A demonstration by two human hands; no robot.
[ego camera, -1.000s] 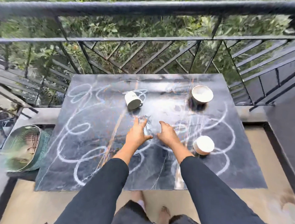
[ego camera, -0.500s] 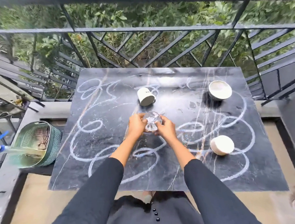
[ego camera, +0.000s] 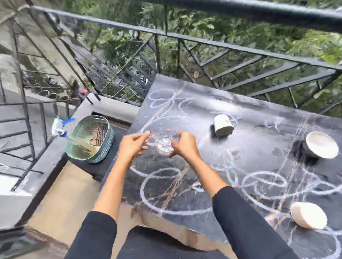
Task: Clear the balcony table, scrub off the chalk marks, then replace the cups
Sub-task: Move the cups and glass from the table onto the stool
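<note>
Since half a second ago, the clear glass [ego camera: 166, 143] has been travelling from the middle of the table [ego camera: 193, 189] toward its left edge. The view has been swinging left with it, so the green basket [ego camera: 91, 139] is now sitting at centre-left of the frame.

The left hand [ego camera: 133, 145] and the right hand [ego camera: 185, 145] are holding the glass between them, just above the dark tabletop. The right fingers are curling round its right side. The left fingers are pinching its left rim, as far as the motion blur is letting anyone tell.

The step in hand is looking like the first clearing move, carrying the glass off to the basket. Doing it well is likely meaning:
- Keeping both hands on the smooth glass while it is crossing the gap beyond the table edge.
- Lowering it onto the basket floor instead of letting it drop.
- Steering clear of the spray bottle [ego camera: 58, 126] lying at the basket's left rim — a knock there is the main risk.

Three pieces are waiting on the table. A white mug [ego camera: 223, 125] is lying on its side at upper centre, a white bowl [ego camera: 322, 144] is sitting at the right, and a second white bowl [ego camera: 308, 215] is tipping at lower right. Chalk marks [ego camera: 159, 189] are looping across the whole surface, not yet scrubbed.
</note>
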